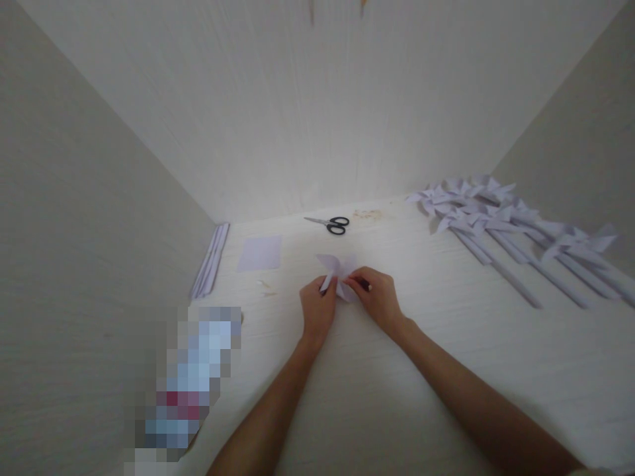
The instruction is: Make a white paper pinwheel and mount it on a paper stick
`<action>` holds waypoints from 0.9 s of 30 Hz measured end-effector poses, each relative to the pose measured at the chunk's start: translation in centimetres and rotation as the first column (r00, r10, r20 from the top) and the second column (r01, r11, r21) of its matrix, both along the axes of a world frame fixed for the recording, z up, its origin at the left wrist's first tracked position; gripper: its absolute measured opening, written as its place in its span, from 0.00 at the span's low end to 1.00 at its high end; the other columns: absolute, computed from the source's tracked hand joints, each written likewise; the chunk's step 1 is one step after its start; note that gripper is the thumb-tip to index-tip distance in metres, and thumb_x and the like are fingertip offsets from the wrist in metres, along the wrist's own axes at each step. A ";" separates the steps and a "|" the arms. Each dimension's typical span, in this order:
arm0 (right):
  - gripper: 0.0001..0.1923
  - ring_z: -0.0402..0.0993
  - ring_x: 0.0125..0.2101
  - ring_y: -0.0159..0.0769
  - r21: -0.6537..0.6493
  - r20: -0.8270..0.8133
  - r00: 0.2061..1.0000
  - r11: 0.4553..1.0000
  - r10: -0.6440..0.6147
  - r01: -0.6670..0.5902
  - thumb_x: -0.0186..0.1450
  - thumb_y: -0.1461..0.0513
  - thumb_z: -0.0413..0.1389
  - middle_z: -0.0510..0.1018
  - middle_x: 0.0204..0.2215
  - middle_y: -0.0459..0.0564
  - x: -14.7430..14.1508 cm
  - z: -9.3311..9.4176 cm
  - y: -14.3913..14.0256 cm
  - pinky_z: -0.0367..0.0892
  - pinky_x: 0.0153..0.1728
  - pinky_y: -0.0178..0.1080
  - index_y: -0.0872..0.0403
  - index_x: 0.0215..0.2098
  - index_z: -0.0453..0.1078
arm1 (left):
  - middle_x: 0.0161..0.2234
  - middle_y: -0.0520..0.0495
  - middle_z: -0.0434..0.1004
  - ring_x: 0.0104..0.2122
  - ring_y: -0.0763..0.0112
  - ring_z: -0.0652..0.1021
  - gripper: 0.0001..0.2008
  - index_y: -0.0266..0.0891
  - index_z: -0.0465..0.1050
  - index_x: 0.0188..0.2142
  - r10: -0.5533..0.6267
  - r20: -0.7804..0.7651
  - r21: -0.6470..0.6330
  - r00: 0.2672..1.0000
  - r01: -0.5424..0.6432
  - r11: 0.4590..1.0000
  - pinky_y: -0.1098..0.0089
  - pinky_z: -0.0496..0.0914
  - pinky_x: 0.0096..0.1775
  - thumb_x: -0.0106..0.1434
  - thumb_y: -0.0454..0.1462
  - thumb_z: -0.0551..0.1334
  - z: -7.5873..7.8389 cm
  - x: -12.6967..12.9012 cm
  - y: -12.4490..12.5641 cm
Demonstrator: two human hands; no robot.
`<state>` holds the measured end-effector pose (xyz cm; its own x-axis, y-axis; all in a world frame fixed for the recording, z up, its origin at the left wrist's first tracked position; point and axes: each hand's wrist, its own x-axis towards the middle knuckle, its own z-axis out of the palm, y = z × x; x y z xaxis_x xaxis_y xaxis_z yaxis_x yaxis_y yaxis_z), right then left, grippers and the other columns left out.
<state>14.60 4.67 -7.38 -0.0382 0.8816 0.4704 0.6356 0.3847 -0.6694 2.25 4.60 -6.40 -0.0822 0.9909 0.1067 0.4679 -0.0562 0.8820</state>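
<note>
A pale lilac paper pinwheel (pixel 329 262) with curved blades is held just above the white table. My left hand (pixel 318 309) is closed on its left side, thumb and fingers gripping the folded paper. At the pinwheel's middle, the fingertips of my right hand (pixel 380 294) are pinched together. A small pale tip shows by the right palm; what that hand pinches is too small to make out. Beyond the hands lie black-handled scissors (pixel 335 225), blades pointing left. A flat square of the same paper (pixel 260 253) rests to the left, with small thin stick pieces (pixel 268 292) nearer me.
Finished-looking paper pinwheels (pixel 476 215) on rolled paper sticks (pixel 516 284) are heaped at the right. Several paper rolls (pixel 211 261) lie along the left wall. A blurred-out object (pixel 193 377) stands front left. Tiny tan bits (pixel 367 215) lie beside the scissors. Walls enclose three sides.
</note>
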 end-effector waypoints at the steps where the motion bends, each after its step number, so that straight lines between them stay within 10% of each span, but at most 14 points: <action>1: 0.05 0.65 0.20 0.29 0.009 0.005 1.000 1.000 0.013 -0.013 0.56 0.63 0.54 0.71 0.19 0.46 0.0 0.1 0.0 0.61 0.23 0.31 0.56 0.23 0.68 | 0.17 0.53 0.62 0.20 0.77 0.62 0.14 0.34 0.66 0.19 0.000 -0.001 0.004 1.000 0.000 1.000 0.76 0.56 0.23 0.54 0.41 0.53 0.0 0.0 0.0; 27: 0.05 0.71 0.25 0.32 0.027 -0.065 0.997 0.998 0.050 -0.048 0.56 0.66 0.51 0.75 0.24 0.50 -0.2 -0.1 -0.1 0.66 0.27 0.33 0.57 0.28 0.70 | 0.16 0.55 0.57 0.19 0.78 0.60 0.14 0.35 0.61 0.17 0.048 0.026 0.041 0.998 -0.049 0.998 0.75 0.53 0.22 0.54 0.41 0.51 -0.2 0.0 0.2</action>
<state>14.37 4.58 -7.44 -0.0488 0.8670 0.4959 0.5704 0.4318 -0.6987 2.23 4.82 -6.61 -0.1335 0.9804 0.1447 0.4489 -0.0703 0.8908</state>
